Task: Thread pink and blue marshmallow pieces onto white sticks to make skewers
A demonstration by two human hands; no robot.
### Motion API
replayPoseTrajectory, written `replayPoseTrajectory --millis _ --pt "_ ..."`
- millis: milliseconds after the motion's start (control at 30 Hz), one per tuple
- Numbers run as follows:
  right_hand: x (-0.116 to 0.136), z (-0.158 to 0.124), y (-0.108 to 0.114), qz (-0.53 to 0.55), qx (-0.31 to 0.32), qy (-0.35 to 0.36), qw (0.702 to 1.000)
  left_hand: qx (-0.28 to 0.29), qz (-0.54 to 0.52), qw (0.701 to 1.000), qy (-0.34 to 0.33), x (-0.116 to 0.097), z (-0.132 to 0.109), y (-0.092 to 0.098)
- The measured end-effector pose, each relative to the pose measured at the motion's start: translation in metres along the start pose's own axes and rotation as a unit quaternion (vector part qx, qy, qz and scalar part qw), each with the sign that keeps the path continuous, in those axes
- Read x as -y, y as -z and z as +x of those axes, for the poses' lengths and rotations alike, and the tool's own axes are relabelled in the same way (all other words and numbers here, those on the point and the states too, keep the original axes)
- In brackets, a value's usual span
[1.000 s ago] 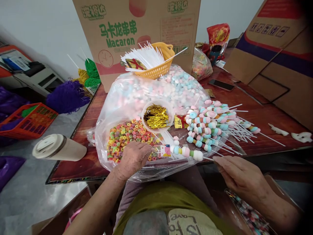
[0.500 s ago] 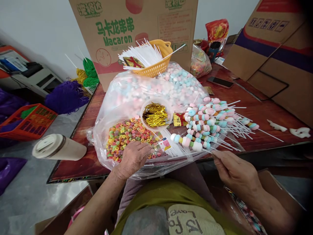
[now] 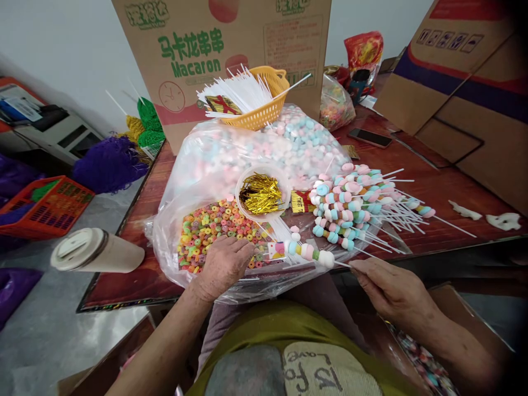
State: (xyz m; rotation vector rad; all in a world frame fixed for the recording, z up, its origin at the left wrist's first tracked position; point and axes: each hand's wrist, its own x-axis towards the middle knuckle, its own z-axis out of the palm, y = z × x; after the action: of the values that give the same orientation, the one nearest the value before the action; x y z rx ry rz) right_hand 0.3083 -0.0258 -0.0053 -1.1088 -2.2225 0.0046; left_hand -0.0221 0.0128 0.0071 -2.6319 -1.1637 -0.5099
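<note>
My right hand (image 3: 390,289) pinches the bare end of a white stick threaded with pastel marshmallows, the marshmallow skewer (image 3: 307,252), held level and pointing left. My left hand (image 3: 223,264) rests fingers curled on the plastic bag over the colourful ring candies (image 3: 212,225), its fingertips close to a small printed card (image 3: 276,249) at the skewer's tip. What the left fingers hold is hidden. A pile of finished skewers (image 3: 355,203) lies to the right of the skewer. A small bowl of gold twist ties (image 3: 260,192) sits behind the ring candies.
A big bag of pastel marshmallows (image 3: 264,148) fills the middle of the red table (image 3: 445,192). A yellow basket of white sticks (image 3: 253,102) and a Macaron carton (image 3: 193,60) stand behind. A phone (image 3: 370,138), a lidded cup (image 3: 97,252) and more cartons (image 3: 462,82) surround them.
The skewer swung up toward the finished pile half a second ago, then came back down and left to the card by my left hand. My left hand stayed put.
</note>
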Motion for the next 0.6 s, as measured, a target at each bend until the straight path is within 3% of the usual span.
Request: replayPoseTrajectory --millis 100,333,600 --pt "0.002 -0.002 -0.004 -0.009 -0.016 -0.014 1.0 -0.008 -0.021 1.0 0.01 -0.001 -0.002 -0.003" --pt "-0.001 -0.013 -0.006 -0.02 0.017 -0.015 1.0 -0.044 -0.087 0.994 0.046 0.003 -0.011 -0.011" --pt "0.004 -0.015 -0.006 -0.043 0.003 0.01 0.999 -0.032 -0.099 0.993 0.055 -0.001 -0.011 -0.011"
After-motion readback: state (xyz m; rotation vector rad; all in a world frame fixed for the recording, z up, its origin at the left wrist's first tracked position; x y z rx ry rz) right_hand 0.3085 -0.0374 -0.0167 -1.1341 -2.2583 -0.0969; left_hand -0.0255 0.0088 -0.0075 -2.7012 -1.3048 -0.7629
